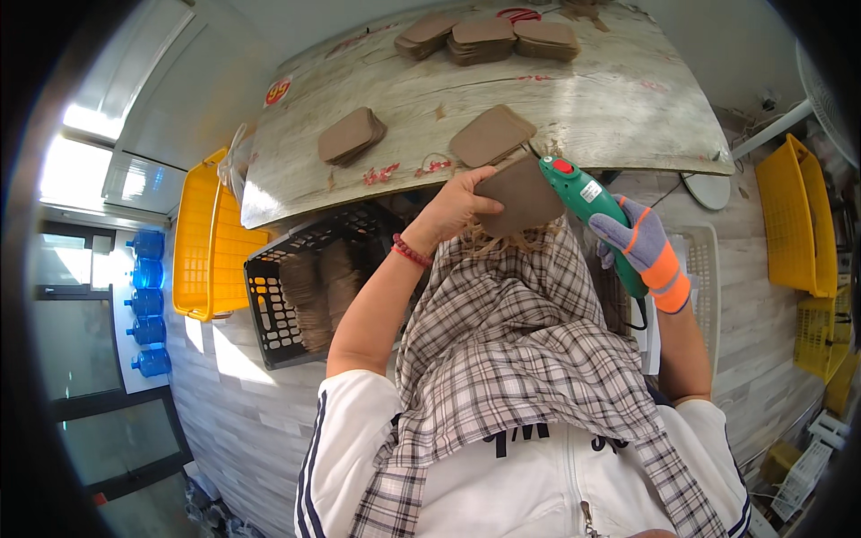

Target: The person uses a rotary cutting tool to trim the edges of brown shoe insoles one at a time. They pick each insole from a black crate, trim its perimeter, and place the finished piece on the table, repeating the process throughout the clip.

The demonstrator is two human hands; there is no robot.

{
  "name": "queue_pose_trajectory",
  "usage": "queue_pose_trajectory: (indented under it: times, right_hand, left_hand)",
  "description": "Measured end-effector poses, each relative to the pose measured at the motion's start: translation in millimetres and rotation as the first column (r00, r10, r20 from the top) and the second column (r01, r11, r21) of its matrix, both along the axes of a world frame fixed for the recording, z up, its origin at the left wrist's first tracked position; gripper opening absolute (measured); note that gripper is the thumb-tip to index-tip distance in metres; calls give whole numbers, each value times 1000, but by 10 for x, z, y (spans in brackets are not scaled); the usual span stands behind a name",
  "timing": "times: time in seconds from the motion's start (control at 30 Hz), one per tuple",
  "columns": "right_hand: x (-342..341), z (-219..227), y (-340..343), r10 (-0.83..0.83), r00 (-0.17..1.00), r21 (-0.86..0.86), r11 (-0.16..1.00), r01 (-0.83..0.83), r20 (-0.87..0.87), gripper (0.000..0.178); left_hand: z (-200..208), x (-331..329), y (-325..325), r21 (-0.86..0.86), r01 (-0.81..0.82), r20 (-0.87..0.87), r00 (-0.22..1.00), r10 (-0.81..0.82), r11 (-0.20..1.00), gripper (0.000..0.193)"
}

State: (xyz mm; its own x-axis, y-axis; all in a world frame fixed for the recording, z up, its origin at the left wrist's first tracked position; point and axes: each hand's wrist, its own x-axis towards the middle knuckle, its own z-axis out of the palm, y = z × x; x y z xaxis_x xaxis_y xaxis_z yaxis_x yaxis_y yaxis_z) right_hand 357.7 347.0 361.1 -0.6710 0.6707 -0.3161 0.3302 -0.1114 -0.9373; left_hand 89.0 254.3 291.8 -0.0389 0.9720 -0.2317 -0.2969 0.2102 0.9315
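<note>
My left hand [459, 208] pinches a flat brown piece with rounded corners [522, 199] by its left side, above my lap at the table's near edge. In my gloved right hand [637, 240] is a green corded electric hand tool [574, 186] with a red switch. Its thin metal tip reaches the far edge of the piece; whether it touches cannot be made out. Ragged brown trimmings [504, 244] lie on the checked apron [511, 314] below. Just beyond my left hand, a stack of similar brown pieces [490, 134] rests at the table edge.
The wood-patterned table [574, 103] also bears a brown stack [348, 136] at left and several at the back [482, 38]. A black crate [260, 314] with brown pieces stands lower left, beside a yellow basket [193, 242]. To the right are a white crate [711, 269] and yellow crates [789, 215].
</note>
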Motion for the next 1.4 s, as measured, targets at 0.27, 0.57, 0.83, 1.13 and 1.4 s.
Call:
queue_pose_trajectory:
  times: [0.27,0.57,0.83,1.13,1.4]
  right_hand:
    - [60,-7,-28,-17,1000,-61,998,18,23,30]
    - [71,16,-69,64,997,-82,995,-62,31,36]
    - [130,-56,-73,78,995,-46,996,-75,68,37]
    - [-20,-38,-100,84,994,-52,995,-81,63,37]
    - [-218,-65,-94,119,992,-35,992,-118,46,35]
  left_hand:
    - [100,-183,-45,125,-334,-59,937,343,934,19]
    - [77,-286,-23,150,-347,-21,935,354,926,15]
    - [78,-294,-4,166,-314,-7,948,319,935,16]
    - [147,-201,15,101,-201,-75,975,209,974,16]
    - [206,-156,-2,-19,-50,-178,983,46,999,15]
